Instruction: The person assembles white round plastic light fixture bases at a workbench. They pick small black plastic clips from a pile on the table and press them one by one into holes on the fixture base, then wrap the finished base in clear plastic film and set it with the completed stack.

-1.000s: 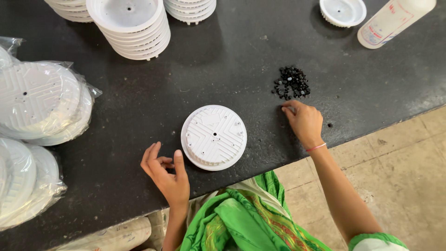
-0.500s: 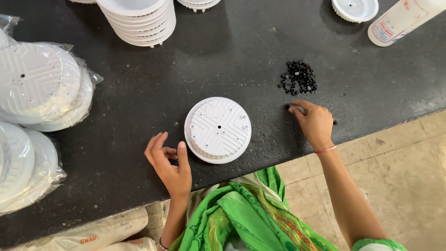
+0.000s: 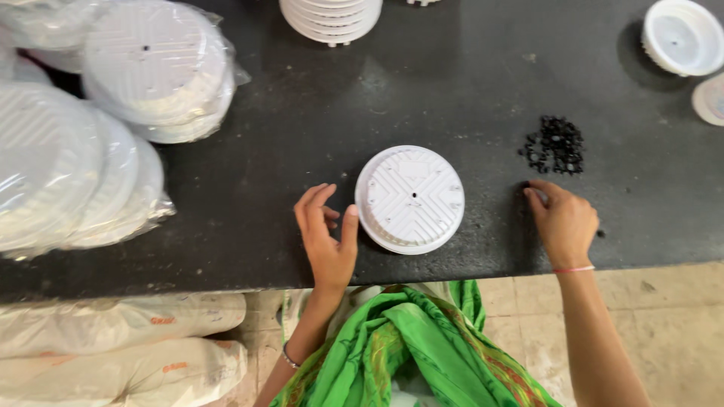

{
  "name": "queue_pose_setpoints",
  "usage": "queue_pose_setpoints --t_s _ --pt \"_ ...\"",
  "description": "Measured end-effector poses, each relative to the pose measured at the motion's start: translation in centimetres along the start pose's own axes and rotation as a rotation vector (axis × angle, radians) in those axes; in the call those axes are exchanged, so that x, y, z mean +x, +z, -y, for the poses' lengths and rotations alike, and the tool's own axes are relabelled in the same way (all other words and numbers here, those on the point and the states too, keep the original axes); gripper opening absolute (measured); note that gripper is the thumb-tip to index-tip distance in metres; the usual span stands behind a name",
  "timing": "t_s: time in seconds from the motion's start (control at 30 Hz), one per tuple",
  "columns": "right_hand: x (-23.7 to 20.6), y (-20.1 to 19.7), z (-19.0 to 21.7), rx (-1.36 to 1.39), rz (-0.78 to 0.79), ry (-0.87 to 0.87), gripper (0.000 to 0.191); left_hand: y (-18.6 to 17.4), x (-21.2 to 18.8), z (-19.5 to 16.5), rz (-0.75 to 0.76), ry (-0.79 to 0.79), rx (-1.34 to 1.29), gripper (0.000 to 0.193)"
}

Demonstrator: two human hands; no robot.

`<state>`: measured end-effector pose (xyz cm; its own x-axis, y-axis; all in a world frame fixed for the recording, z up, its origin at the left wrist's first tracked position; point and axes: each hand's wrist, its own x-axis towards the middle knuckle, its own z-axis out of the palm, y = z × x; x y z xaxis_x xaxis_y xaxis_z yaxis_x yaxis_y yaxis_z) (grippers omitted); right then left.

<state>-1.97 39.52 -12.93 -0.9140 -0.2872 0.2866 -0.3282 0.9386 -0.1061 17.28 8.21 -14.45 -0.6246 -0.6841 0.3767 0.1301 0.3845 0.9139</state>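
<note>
Since the earlier frame, both my hands have held their places beside the white ribbed disc (image 3: 410, 198) on the black tabletop (image 3: 249, 181). Left hand (image 3: 326, 236), just left of the disc: grip spread, thumb touching its rim. Right hand (image 3: 564, 223), right of the disc: fingertips pressed together on the tabletop just below the heap of black pieces (image 3: 556, 145).

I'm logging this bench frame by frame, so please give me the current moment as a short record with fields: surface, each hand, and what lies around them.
surface: dark worktop
left hand: open, resting on the worktop, thumb beside the rim of the round white ribbed disc
right hand: fingertips down on the worktop just below the pile of small black parts; whether it pinches one cannot be told
disc: lies flat between the two hands
far edge: stack of white discs
left side: bagged white discs
top right: white round cap
</note>
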Motion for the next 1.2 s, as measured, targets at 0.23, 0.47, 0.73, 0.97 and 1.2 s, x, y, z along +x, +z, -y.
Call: queue_pose_setpoints --t_s 0.23,0.47,0.73,0.97,1.2 --pt "-0.1 -0.1 0.2 0.074 -0.030 0.048 0.028 -0.4 0.1 0.2 0.019 -0.025 -0.008 0.041" --pt "0.0 -0.2 0.6 0.093 -0.014 0.065 0.026 -0.5 0.0 0.3 0.030 -0.023 0.000 0.041" --pt "0.7 -0.3 1.2 0.043 0.006 -0.027 0.022 -0.7 0.1 0.5 0.014 -0.038 -0.020 0.039" --pt "1.1 -4.4 9.1 0.594 0.223 0.016 0.023 -0.5 0.0 1.1 -0.005 -0.044 -0.017 0.039" --pt "0.7 -5.8 17.8 0.442 0.355 -0.328 0.025 -1.2 -0.5 1.1 -0.029 -0.045 -0.034 0.037"
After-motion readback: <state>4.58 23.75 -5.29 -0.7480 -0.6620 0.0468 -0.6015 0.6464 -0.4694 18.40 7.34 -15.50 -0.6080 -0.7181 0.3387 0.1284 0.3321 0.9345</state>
